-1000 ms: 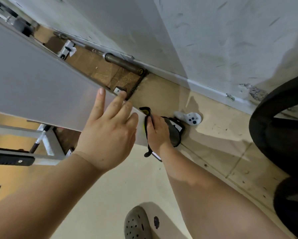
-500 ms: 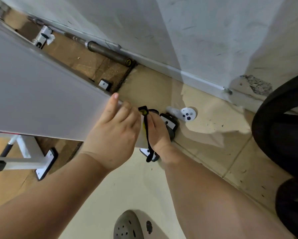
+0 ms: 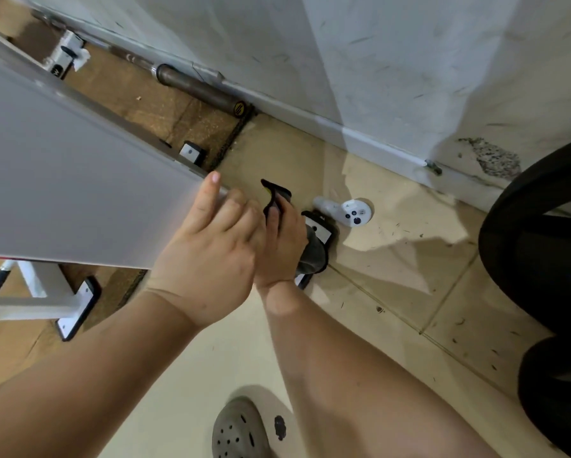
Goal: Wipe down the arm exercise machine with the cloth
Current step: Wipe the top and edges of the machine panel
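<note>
The exercise machine's flat grey panel [image 3: 72, 180] fills the left of the view, its lower corner near the middle. My left hand [image 3: 211, 252] rests on that corner, index finger stretched along the edge, the other fingers curled over it, holding nothing. Just to its right, touching it, my right hand [image 3: 284, 239] is closed around a dark cloth [image 3: 314, 256]. A black strip of the cloth with a yellow edge [image 3: 274, 195] sticks up past my fingers, at the panel's end. The machine's white frame and foot [image 3: 76, 309] show below the panel.
A barbell [image 3: 198, 89] lies along the wall's baseboard. A white hand controller [image 3: 353, 213] lies on the tiled floor just right of my right hand. A large black curved object [image 3: 525, 246] stands at the right edge. My grey clog [image 3: 241, 431] is at the bottom.
My left hand slid from flat on the panel down to its corner and its fingers curled. My right hand kept the cloth at the panel's end, and the two hands now touch.
</note>
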